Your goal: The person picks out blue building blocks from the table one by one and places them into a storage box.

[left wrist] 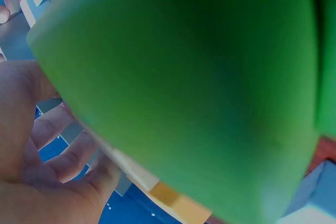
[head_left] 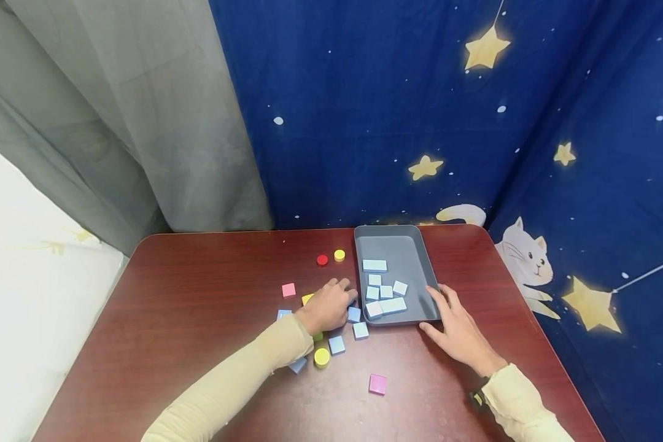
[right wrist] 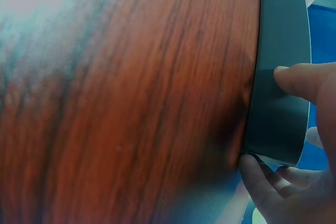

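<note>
We see the head view brightly lit, its left edge washed out; glare whitens the worktop [right wrist: 131, 103], upper left, in our right-wrist view, while a green shape [left wrist: 184, 87] blurs our left-wrist view.

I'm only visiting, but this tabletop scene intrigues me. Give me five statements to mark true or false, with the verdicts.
1. The right hand touches the gray tray. True.
2. The tray is empty. False: it holds pale blue blocks.
3. A magenta block lies outside the tray. True.
4. A red disc lies inside the tray. False: it lies on the table.
5. The left hand is near loose blue blocks. True.
</note>
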`<control>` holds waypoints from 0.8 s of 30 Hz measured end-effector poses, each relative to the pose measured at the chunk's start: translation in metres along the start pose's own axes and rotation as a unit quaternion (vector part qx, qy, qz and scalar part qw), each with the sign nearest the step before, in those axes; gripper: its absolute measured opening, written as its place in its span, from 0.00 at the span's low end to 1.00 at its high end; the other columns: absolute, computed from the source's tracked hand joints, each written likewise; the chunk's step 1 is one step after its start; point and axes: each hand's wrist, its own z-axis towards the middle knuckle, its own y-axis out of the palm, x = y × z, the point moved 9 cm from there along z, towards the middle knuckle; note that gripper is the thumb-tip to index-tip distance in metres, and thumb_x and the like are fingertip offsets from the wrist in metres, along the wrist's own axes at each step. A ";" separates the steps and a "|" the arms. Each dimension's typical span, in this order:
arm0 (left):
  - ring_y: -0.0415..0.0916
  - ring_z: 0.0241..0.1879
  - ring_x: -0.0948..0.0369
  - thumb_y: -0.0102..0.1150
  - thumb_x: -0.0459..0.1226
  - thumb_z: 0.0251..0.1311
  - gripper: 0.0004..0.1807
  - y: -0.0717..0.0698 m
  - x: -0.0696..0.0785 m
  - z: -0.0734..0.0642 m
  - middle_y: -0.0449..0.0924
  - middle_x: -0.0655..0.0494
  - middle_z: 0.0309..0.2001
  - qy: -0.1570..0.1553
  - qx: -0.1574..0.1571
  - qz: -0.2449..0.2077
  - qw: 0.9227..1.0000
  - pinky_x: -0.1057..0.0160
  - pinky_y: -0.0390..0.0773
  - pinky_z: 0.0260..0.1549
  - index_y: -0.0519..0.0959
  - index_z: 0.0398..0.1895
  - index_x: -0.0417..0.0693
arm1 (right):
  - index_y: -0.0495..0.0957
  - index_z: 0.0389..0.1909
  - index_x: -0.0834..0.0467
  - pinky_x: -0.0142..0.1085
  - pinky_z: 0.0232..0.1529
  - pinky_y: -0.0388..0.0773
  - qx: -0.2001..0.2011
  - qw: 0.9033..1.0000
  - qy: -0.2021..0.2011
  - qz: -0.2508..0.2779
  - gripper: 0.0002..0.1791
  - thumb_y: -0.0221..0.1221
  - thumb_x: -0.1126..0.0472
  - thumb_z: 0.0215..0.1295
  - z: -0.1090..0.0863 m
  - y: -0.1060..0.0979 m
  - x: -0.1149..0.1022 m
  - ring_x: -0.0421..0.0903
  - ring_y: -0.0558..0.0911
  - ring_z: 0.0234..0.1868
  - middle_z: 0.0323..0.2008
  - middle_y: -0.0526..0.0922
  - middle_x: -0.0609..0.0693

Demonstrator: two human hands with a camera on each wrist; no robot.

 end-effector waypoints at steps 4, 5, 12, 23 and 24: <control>0.78 0.50 0.53 0.68 0.36 0.71 0.18 -0.006 -0.003 0.000 0.82 0.48 0.54 -0.005 0.002 -0.005 1.000 0.58 0.85 0.56 0.87 0.63 0.47 | 0.64 0.83 0.60 0.69 0.61 0.80 -0.004 1.000 0.004 -0.001 0.46 0.75 0.57 0.69 0.000 0.000 0.001 0.71 0.80 0.63 0.76 0.61 0.70; 0.78 0.50 0.53 0.68 0.37 0.72 0.18 -0.007 -0.004 0.001 0.82 0.48 0.54 -0.006 0.004 -0.004 1.000 0.58 0.85 0.56 0.87 0.63 0.47 | 0.64 0.83 0.60 0.70 0.60 0.80 -0.004 1.000 0.004 -0.001 0.46 0.75 0.57 0.69 0.000 0.000 0.001 0.71 0.80 0.63 0.76 0.61 0.70; 0.78 0.48 0.52 0.66 0.36 0.70 0.15 -0.021 -0.006 0.003 0.81 0.48 0.51 0.000 0.035 -0.001 0.999 0.59 0.85 0.54 0.87 0.58 0.46 | 0.64 0.83 0.60 0.70 0.61 0.79 -0.003 1.000 0.009 -0.001 0.46 0.75 0.58 0.69 -0.001 0.000 0.001 0.71 0.80 0.63 0.76 0.62 0.70; 0.80 0.53 0.52 0.68 0.39 0.72 0.22 -0.035 0.001 0.012 0.82 0.46 0.60 0.007 0.049 -0.003 0.999 0.58 0.83 0.61 0.85 0.67 0.44 | 0.64 0.82 0.61 0.70 0.60 0.80 0.001 1.000 0.004 -0.002 0.46 0.75 0.57 0.69 -0.001 0.000 -0.001 0.71 0.80 0.63 0.76 0.62 0.71; 0.80 0.54 0.52 0.68 0.39 0.72 0.23 -0.037 0.003 0.013 0.82 0.45 0.60 0.009 0.049 -0.004 0.999 0.58 0.82 0.62 0.84 0.67 0.44 | 0.64 0.82 0.61 0.70 0.60 0.80 0.002 1.000 0.003 -0.002 0.46 0.75 0.58 0.68 -0.001 -0.001 -0.001 0.71 0.80 0.62 0.76 0.62 0.71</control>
